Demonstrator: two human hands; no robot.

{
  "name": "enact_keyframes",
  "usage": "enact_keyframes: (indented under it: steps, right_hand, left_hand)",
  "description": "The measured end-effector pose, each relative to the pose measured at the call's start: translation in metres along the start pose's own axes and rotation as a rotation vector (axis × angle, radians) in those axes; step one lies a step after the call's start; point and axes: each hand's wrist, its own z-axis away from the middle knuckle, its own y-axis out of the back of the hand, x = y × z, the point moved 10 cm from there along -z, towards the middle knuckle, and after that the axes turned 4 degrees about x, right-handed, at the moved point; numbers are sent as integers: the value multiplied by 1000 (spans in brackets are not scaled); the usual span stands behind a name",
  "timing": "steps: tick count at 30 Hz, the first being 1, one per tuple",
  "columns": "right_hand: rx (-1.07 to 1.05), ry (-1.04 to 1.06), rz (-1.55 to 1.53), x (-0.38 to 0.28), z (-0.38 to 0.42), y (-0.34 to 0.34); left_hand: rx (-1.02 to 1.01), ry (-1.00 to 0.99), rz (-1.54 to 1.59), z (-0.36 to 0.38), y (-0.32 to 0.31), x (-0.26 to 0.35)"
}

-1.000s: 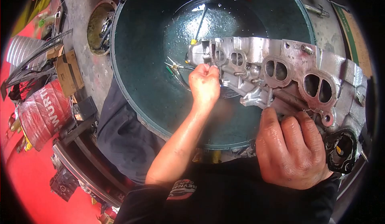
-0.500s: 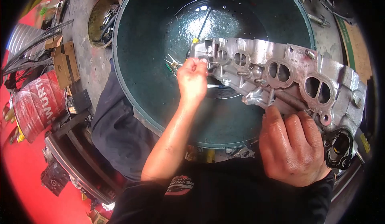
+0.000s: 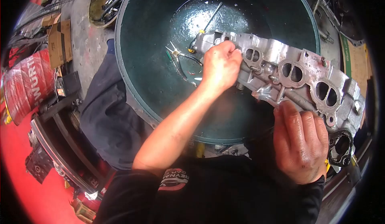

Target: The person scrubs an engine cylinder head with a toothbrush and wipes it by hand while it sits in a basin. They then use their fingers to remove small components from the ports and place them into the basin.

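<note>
Partly hidden manifold [image 3: 296,77], left fist [image 3: 221,65] covering one port

We saw silver-grey manifold [image 3: 288,73], dark green basin [image 3: 152,75], red drum [image 3: 30,83] white-lettered, black shirt [image 3: 224,196].

Both hands, left [image 3: 221,64] and right [image 3: 300,143], on an aluminium manifold [image 3: 296,77] over a green basin [image 3: 152,83], left fist perhaps around a tool.

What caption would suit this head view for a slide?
Two bare hands, left hand and right hand, grip a metal engine part over a green basin.
</note>
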Motion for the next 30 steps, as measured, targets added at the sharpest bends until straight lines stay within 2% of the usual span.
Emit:
enact_keyframes:
  steps: [3,5,7,8,11,12,15,16,20,24,27,30]
  right_hand:
    - [30,8,5,-2,1,1]
    - [17,7,21,-2,-1,1]
    - [8,-6,40,-3,-2,0]
    - [6,-16,47,-3,-2,0]
    - [32,-32,59,-3,-2,0]
    - [48,-40,60,-3,-2,1]
    - [55,-51,51,-3,-4,2]
    - [43,-65,48,-2,-3,2]
    - [41,-148,20,-2,1,7]
    - [141,-188,-76,-3,-1,25]
    - [118,-218,-38,-2,-6,22]
    - [125,-324,-104,5,-3,23]
  left_hand:
    - [-93,-85,-255,7,14,-20]
    - [-51,-150,-184,16,20,-21]
    - [-72,-284,-63,17,19,2]
    - [-30,-412,-76,15,14,13]
    - [-139,-160,-51,-7,-5,-2]
    - [-4,-172,-8,-5,4,-2]
    - [328,134,240,9,40,-46]
    - [320,219,322,15,41,-58]
    - [248,230,257,41,65,-76]
    - [220,184,114,49,84,-94]
    - [195,48,134,52,76,-75]
    - [74,-43,124,56,45,-54]
